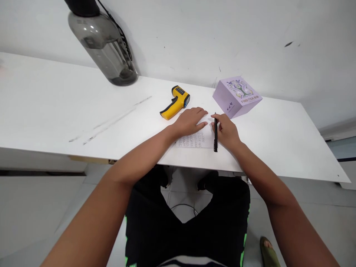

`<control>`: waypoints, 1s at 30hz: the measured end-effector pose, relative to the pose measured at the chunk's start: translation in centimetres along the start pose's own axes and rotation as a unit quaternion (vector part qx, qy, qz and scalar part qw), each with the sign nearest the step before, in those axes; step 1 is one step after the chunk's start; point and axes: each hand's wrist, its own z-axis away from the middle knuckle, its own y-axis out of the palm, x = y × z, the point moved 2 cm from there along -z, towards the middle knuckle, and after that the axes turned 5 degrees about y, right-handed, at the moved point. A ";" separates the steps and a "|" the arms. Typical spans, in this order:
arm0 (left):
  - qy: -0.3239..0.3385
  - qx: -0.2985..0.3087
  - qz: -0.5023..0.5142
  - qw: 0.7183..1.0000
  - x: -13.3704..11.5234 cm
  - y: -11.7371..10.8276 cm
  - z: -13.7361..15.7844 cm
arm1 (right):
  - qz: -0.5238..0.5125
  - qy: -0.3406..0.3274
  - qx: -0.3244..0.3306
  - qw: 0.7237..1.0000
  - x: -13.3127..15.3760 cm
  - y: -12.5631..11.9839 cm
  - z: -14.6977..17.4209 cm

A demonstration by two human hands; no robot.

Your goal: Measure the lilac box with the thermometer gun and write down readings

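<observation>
My right hand [226, 130] is closed around a black pen [216, 137], its tip end pointing away from me over a sheet of paper [194, 141]. Rows of handwriting cover the visible left part of the sheet. Flat across the paper's upper left lies my left hand [191, 120], fingers stretched out and holding nothing. Just beyond that hand rests a yellow and black infrared thermometer gun [175, 102] on its side. A lilac box [237, 96] with a printed tree and "FIND TEA" lettering stands behind my right hand.
A large grey see-through water bottle [107, 48] with a black lid stands at the back left against the wall. The white table [280, 144] bears dark scuff marks on its left side. Below its front edge are my legs and the tiled floor.
</observation>
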 end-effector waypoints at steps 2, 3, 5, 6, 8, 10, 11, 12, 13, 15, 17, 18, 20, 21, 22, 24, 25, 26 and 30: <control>0.000 0.001 -0.001 1.000 0.0 0.0 0.0 | 0.027 0.018 0.011 0.999 -0.2 -0.1 -0.1; 0.000 0.001 -0.002 1.000 0.0 0.0 0.0 | 0.042 0.026 0.016 0.999 -0.3 -0.1 -0.1; -0.002 0.001 -0.007 1.000 0.1 0.1 -0.1 | 0.074 0.038 0.032 0.996 -0.2 -0.2 -0.2; -0.002 0.000 -0.010 1.000 0.1 0.2 -0.1 | 0.088 0.041 0.043 0.994 -0.2 -0.3 -0.2; 0.000 -0.001 -0.015 1.000 0.2 0.4 -0.2 | 0.108 0.041 0.064 0.991 -0.1 -0.3 -0.2; 0.006 0.002 -0.015 1.000 0.2 0.5 -0.1 | 0.111 0.043 0.070 0.990 -0.1 -0.3 -0.1; 0.008 0.004 -0.012 1.000 0.2 0.5 -0.1 | 0.107 0.043 0.068 0.991 -0.1 -0.3 0.0; 0.008 0.005 -0.008 1.000 0.1 0.6 -0.1 | 0.103 0.041 0.064 0.992 -0.2 -0.2 0.0; 0.005 0.005 -0.004 1.000 0.1 0.6 -0.1 | 0.097 0.037 0.059 0.993 -0.3 -0.2 0.1; -0.001 0.006 0.004 1.000 0.2 0.6 -0.1 | 0.087 0.027 0.047 0.995 -0.4 -0.2 0.1; -0.004 0.012 0.010 1.000 0.2 0.6 -0.1 | 0.082 0.026 0.040 0.995 -0.5 -0.1 0.1; -0.003 0.014 0.011 1.000 0.3 0.7 -0.1 | 0.083 0.028 0.040 0.995 -0.6 -0.1 0.1; 0.000 0.012 0.011 1.000 0.4 0.8 -0.1 | 0.084 0.035 0.040 0.995 -0.6 -0.1 0.0; 0.001 0.009 0.009 1.000 0.4 0.8 -0.1 | 0.081 0.034 0.045 0.995 -0.6 0.0 0.1; 0.004 0.007 0.007 1.000 0.4 0.8 -0.1 | 0.077 0.035 0.046 0.995 -0.6 0.0 0.1; 0.006 0.012 0.005 1.000 0.4 1.0 -0.1 | 0.071 0.039 0.040 0.996 -0.6 0.0 0.1; 0.006 0.016 0.005 1.000 0.4 1.0 -0.1 | 0.073 0.041 0.040 0.996 -0.6 0.0 0.1; 0.004 0.019 0.007 1.000 0.4 1.1 -0.1 | 0.077 0.041 0.040 0.995 -0.6 0.0 0.1; -0.008 0.019 0.017 1.000 0.6 1.0 -0.2 | 0.072 0.029 0.034 0.996 -0.7 0.1 -0.1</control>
